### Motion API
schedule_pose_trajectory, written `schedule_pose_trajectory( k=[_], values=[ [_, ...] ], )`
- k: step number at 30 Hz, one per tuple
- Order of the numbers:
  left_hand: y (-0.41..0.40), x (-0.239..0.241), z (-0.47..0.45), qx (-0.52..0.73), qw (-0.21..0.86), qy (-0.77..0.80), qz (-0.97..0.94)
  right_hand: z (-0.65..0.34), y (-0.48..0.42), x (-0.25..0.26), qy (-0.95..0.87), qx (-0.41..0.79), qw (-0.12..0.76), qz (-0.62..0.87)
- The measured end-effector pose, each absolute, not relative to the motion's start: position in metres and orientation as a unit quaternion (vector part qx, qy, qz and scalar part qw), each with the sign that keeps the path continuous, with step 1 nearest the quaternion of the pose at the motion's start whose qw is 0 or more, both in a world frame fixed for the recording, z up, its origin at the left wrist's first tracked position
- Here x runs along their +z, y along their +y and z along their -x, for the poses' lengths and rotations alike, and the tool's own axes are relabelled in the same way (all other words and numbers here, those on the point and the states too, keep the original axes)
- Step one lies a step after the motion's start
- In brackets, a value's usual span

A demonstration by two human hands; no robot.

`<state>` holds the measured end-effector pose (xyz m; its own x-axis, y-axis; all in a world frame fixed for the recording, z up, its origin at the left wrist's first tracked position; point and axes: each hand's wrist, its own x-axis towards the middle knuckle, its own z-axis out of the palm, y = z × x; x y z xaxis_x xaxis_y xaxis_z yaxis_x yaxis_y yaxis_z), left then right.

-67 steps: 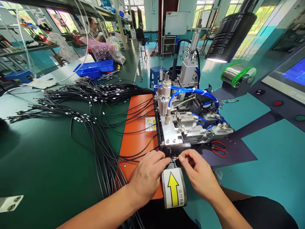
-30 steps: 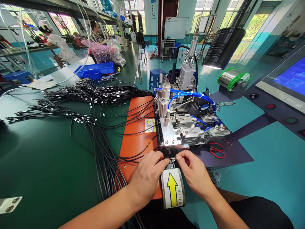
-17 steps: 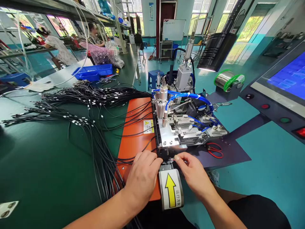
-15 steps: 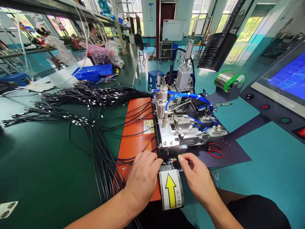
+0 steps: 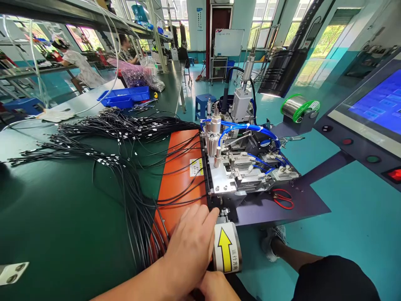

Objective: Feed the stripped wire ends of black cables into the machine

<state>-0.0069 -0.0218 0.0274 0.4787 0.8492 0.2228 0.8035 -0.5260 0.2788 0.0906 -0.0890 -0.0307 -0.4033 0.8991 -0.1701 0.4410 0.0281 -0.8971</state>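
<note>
My left hand (image 5: 192,236) lies over the front end of the orange cover plate (image 5: 183,165), its fingers curled and pressed together. What is under those fingers, if anything, is hidden. Its thumb is beside the small black feed track (image 5: 224,215) at the machine's front. My right hand (image 5: 216,284) is low, crossed beneath my left wrist, with its fingers out of sight. A bundle of black cables (image 5: 130,205) runs down the green mat to the left of my hands. Several single cables cross the orange plate to the machine (image 5: 244,167).
A curved guide with a yellow arrow (image 5: 224,251) stands at the machine's front. Red-handled scissors (image 5: 282,198) lie on the dark plate to the right. A solder wire spool (image 5: 297,108), a screen panel (image 5: 376,113) and blue trays (image 5: 125,97) are further out. Two people sit far left.
My right hand has left the wire ends at the front of the machine and moved down and left beneath my left wrist. My left hand has shifted slightly right and down.
</note>
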Motion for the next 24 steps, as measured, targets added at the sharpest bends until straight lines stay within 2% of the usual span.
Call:
schedule_pose_trajectory(
  k=[4,6,8,10,12,15,20,24],
  values=[
    [-0.027,0.039,0.004,0.263,0.135,0.413,-0.861,-0.096,-0.086,-0.030,-0.700,0.464,0.222,0.495],
    [-0.027,0.042,0.004,0.306,0.164,0.391,-0.853,-0.111,-0.082,-0.012,-0.716,0.420,0.261,0.493],
    [-0.025,0.041,0.004,0.340,0.185,0.378,-0.841,-0.131,-0.073,0.011,-0.724,0.424,0.262,0.476],
    [-0.022,0.039,0.005,0.355,0.203,0.365,-0.837,-0.151,-0.061,0.030,-0.704,0.397,0.267,0.525],
    [-0.019,0.036,0.005,0.342,0.227,0.345,-0.844,-0.168,-0.049,0.041,-0.659,0.423,0.293,0.548],
    [-0.015,0.030,0.005,0.317,0.250,0.320,-0.857,-0.182,-0.038,0.039,-0.587,0.477,0.324,0.568],
    [-0.011,0.017,0.004,0.341,0.227,0.329,-0.851,-0.186,-0.042,0.019,-0.490,0.536,0.394,0.563],
    [-0.010,0.012,0.002,0.338,0.227,0.357,-0.841,-0.189,-0.050,0.008,-0.465,0.528,0.419,0.574]
  ],
)
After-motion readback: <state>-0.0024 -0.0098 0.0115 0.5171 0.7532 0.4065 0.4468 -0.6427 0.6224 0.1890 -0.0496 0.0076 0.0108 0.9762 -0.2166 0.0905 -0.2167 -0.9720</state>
